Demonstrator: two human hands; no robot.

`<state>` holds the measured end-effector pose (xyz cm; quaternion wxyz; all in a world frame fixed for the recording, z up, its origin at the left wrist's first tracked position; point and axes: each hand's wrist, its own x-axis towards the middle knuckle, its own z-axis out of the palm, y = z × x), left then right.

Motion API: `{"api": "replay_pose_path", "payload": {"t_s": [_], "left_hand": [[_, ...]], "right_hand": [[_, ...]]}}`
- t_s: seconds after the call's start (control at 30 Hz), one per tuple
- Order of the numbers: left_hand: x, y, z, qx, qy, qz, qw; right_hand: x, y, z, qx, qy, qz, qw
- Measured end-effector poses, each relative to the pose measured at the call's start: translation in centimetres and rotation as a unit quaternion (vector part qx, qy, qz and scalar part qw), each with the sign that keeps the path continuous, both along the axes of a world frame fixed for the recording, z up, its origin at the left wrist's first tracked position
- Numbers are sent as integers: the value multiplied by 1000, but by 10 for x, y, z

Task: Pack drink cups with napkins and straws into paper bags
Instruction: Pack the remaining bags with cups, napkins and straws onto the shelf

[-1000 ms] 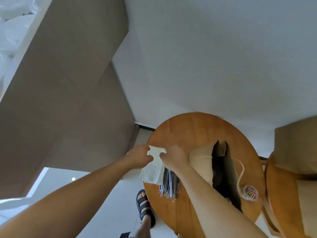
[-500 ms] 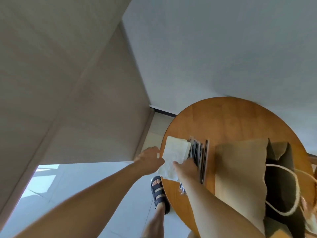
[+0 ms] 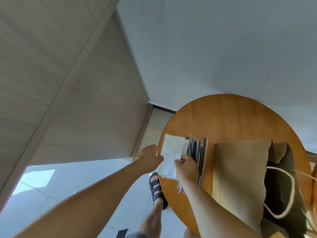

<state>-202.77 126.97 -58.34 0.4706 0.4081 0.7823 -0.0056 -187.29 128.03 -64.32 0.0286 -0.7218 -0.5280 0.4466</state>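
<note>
While the left hand (image 3: 148, 158) and right hand (image 3: 186, 167) pinch a napkin (image 3: 171, 157) at the table (image 3: 240, 121) left edge, beside the straws (image 3: 197, 150), napkin-picking seems underway; next it needs slipping into the open paper bag (image 3: 238, 177).

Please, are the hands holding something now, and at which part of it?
Yes, the white napkin. The grip of the left hand is on its left edge; that of the right hand is on its right edge, beside the straws.
</note>
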Motion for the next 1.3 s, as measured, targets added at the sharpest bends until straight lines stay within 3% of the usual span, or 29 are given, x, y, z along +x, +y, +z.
{"api": "replay_pose_path", "payload": {"t_s": [0.13,0.3,0.37,0.43,0.5,0.57,0.7,0.77,0.87,1.1,1.3], "left_hand": [[9,2,4,22,-16,50,998],[22,7,11,5,-96,153,984],[28,6,12,-12,-182,237,954],[32,7,13,-39,-279,333,900],[34,7,13,-36,-327,361,873],[37,7,11,-18,-317,353,880],[41,5,10,1,-251,343,905],[42,3,10,-1,-231,322,918],[43,-1,7,-3,-213,301,930],[45,-5,4,0,-209,293,933],[47,9,24,31,-203,279,938]], "right_hand": [[7,-4,16,44,122,-58,990],[20,-6,40,41,239,-93,966],[24,-6,50,31,284,-105,953],[29,-7,55,10,311,-117,943],[34,-10,54,-11,324,-133,937],[41,-14,45,8,298,-151,942],[64,-13,11,72,106,-179,976],[71,-11,-6,46,4,-147,988],[71,-8,-22,44,-74,-80,993],[72,1,-28,6,-100,-47,994],[68,-2,17,57,-71,-38,995]]}}
